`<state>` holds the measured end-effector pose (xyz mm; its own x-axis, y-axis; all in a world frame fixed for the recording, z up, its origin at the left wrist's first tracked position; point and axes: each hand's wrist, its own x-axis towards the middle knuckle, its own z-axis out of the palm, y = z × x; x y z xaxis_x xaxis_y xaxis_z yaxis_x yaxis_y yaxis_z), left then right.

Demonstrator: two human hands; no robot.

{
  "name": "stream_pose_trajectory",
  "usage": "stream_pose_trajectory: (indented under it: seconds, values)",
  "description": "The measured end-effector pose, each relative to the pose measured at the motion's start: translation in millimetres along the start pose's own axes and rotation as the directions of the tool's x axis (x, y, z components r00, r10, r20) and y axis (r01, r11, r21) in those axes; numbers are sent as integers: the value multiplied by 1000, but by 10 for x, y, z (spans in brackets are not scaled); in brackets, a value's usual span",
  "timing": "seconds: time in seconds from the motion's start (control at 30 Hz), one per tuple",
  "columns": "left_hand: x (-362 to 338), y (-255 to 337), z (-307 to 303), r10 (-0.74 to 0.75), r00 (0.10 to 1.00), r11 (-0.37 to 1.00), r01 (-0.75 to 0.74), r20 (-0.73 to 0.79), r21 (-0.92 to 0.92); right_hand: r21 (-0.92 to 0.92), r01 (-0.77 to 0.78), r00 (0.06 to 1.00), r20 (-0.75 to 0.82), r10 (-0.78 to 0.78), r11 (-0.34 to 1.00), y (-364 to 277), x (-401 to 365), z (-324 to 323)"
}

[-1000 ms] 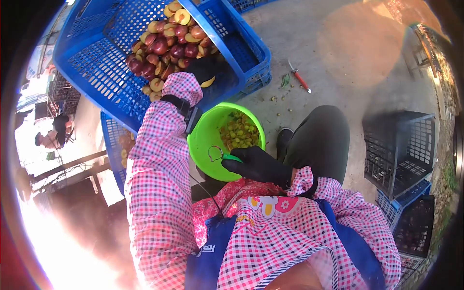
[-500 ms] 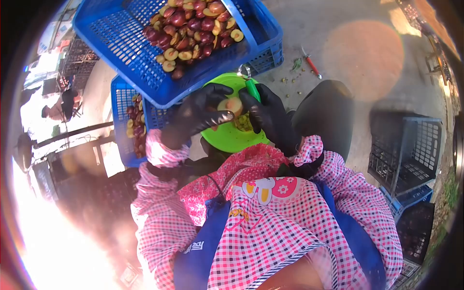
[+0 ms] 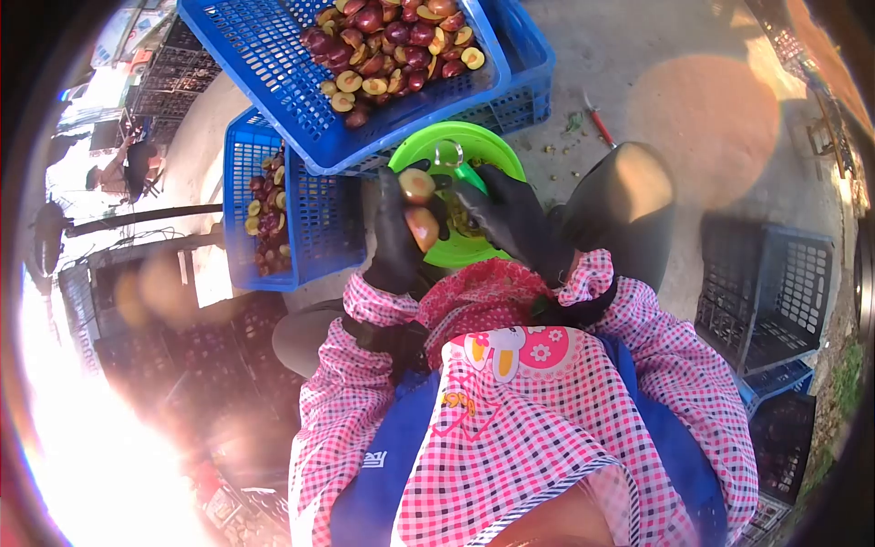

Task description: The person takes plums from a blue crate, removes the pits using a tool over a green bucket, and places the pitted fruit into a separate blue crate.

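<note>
My left hand (image 3: 398,232), in a black glove, holds two cut fruit halves (image 3: 417,186), one above the other, with pale flesh showing. My right hand (image 3: 506,214), also gloved in black, is closed on a green-handled tool (image 3: 471,177) with a metal loop at its upper end. Both hands are over a bright green bowl (image 3: 492,141), close to each other. Small yellow-green bits lie in the bowl, partly hidden by my hands. Just beyond it, a tilted blue basket (image 3: 246,41) holds halved red plums (image 3: 398,34).
A second blue basket (image 3: 328,228) with cut plums stands at the left. A red-handled tool (image 3: 602,126) and small scraps lie on the floor beyond my right knee. Black crates (image 3: 775,292) stand at the right. A person (image 3: 137,169) is in the far left background.
My left hand has turned and shows two fruit halves, where one cut fruit was between my hands. The view has shifted, and more of the left basket shows.
</note>
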<state>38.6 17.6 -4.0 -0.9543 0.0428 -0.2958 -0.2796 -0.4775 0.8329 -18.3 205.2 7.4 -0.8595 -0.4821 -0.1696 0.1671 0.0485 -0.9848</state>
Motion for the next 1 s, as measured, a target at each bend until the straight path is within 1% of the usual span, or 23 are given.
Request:
stream_pose_trajectory:
  seconds: [0.03,0.07,0.1,0.13,0.2,0.27,0.33,0.4,0.47,0.57,0.63,0.67,0.73,0.8,0.87,0.93,0.97,1.0]
  values:
    - [14,64,114,25,992,999,-19,-121,45,-96,182,981,-48,-187,979,45,0,-4]
    - [16,135,210,51,970,996,-30,-238,90,-95,180,982,-44,-184,979,75,-9,-11]
    - [-8,208,262,31,982,999,-24,-185,42,-264,199,980,38,-196,944,91,-18,-23]
    - [6,218,282,28,982,999,-21,-185,40,-423,226,974,119,-193,878,105,-19,-32]
    - [50,206,311,-4,980,995,24,-197,96,-420,199,979,126,-160,885,135,-12,-21]
    - [59,189,296,-16,982,996,32,-191,82,-414,176,982,141,-128,893,151,-8,-15]
    - [72,163,264,-29,982,997,42,-185,70,-466,172,983,135,-123,868,153,5,-13]
    - [109,83,230,-7,977,994,29,-214,103,-445,175,981,152,-119,878,180,8,-16]
    - [125,34,211,8,978,994,14,-206,107,-422,182,978,173,-118,888,187,5,-6]
    - [179,-27,162,45,977,994,-22,-208,110,-406,134,987,133,-87,904,185,22,-3]
    - [178,-37,164,61,973,993,-37,-223,110,-340,185,982,108,-157,922,191,24,15]
    - [175,-43,181,86,974,993,-65,-210,103,-340,183,982,108,-156,922,185,29,9]
    - [172,-35,206,107,974,992,-90,-197,93,-370,167,982,151,-118,914,169,46,-7]
    - [163,-14,214,122,973,983,-91,-198,161,-369,162,981,161,-109,915,176,55,-1]
    - [175,-34,182,125,973,982,-93,-193,165,-373,156,981,170,-98,915,211,68,-2]
    - [160,-31,157,128,973,981,-96,-191,171,-349,210,968,208,-143,913,253,86,7]
    - [154,-22,147,133,977,971,-96,-165,217,-350,210,968,208,-142,913,259,101,-18]
    - [158,-11,131,136,981,960,-97,-136,263,-249,98,954,300,-20,964,203,125,-61]
